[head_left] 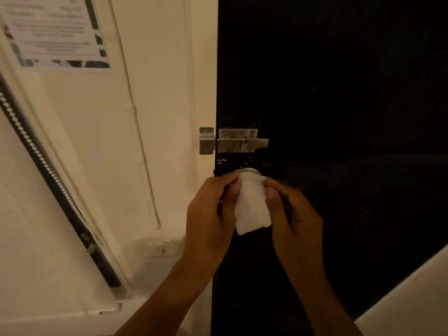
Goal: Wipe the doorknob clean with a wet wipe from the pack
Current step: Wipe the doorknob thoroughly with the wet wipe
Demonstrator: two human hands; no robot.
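Note:
A white wet wipe is draped over the round metal doorknob on the black door; only the knob's top rim shows above the wipe. My left hand pinches the wipe's left side. My right hand pinches its right side. Both hands sit just in front of and below the knob. The pack of wipes is not in view.
A metal slide bolt and its catch sit just above the knob. The cream wall on the left carries a posted notice, a cable conduit, a dark ribbed hose and a wall switch. A pale surface lies at bottom right.

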